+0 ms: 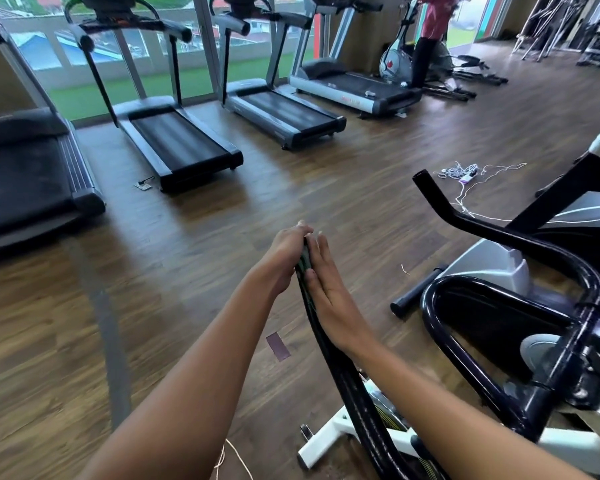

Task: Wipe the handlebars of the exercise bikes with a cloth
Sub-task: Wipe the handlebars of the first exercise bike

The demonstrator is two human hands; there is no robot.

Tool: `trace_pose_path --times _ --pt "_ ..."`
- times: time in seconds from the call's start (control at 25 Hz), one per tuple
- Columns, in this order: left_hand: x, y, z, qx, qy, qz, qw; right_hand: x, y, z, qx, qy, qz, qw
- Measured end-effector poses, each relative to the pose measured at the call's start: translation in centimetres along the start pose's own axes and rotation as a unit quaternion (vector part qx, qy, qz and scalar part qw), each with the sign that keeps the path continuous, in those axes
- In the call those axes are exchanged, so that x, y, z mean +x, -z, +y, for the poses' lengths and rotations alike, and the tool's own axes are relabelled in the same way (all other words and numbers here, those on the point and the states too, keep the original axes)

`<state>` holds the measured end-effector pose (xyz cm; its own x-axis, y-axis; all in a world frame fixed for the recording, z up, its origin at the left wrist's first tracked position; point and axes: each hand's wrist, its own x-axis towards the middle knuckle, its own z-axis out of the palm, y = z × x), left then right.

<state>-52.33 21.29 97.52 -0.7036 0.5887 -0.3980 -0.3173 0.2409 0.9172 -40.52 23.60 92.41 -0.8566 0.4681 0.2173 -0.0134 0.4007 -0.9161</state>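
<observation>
The bar [368, 420] of the near bike [326, 441] rises from below, and its tip stands between both hands. The left hand [284, 261] curls its fingers over the tip. The right hand [329, 292] lies flat on the other side, fingers straight and together. A dark green strip between the palms is probably the cloth [305, 259]. The bar looks stiff and smooth; the soft cloth should wrap it under a firm grip, or it may slide.
</observation>
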Motion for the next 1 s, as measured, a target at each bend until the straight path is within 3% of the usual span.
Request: trace_pose_path --times 0.24,0.32,0.52,0.72,1.0 --pt "0.1 0.3 0.0 -0.074 0.031 -0.039 0.996 0.0 -0.3 1.2 -0.113 0.053 -0.002 0.992" --pt "0.2 0.3 -0.1 -0.098 0.038 -0.030 0.994 1.1 -0.3 0.7 -0.097 0.050 0.010 0.994" --pt "0.2 0.2 0.1 -0.117 0.041 -0.026 0.992 0.8 -0.1 0.1 0.000 0.001 -0.005 1.000" --pt "0.9 0.0 -0.4 -0.052 0.024 -0.030 0.998 -3.5 1.0 1.0 -0.014 -0.078 -0.061 0.995" --pt "-0.5 -1.0 -1.1 -0.160 -0.038 -0.032 0.986 -9.2 2.8 -2.1 -0.037 -0.178 -0.127 0.975"
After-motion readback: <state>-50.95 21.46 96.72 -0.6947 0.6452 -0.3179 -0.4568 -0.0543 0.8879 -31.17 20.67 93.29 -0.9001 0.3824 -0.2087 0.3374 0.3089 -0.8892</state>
